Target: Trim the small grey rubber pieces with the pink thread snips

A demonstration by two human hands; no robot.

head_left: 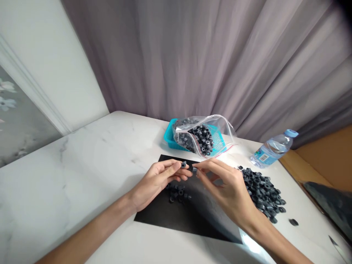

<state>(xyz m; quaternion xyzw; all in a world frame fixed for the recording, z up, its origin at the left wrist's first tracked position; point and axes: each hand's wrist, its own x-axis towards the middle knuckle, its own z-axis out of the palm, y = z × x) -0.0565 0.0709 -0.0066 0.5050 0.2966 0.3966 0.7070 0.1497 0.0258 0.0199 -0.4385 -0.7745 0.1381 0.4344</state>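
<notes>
Over the black mat, my two hands meet fingertip to fingertip. My left hand pinches a small dark grey plastic piece with a hole between thumb and fingers. In my right hand, thumb and forefinger close on another small dark piece, close beside the first. Its exact shape is too small to make out. Below the left fingers, a small group of similar dark pieces lies on the mat. A large heap of dark pieces sits right of my right hand.
Behind the mat stands a turquoise basket holding an opened zip bag full of dark pieces. A water bottle stands at the back right. One loose piece lies near the right edge; a cardboard box is beyond.
</notes>
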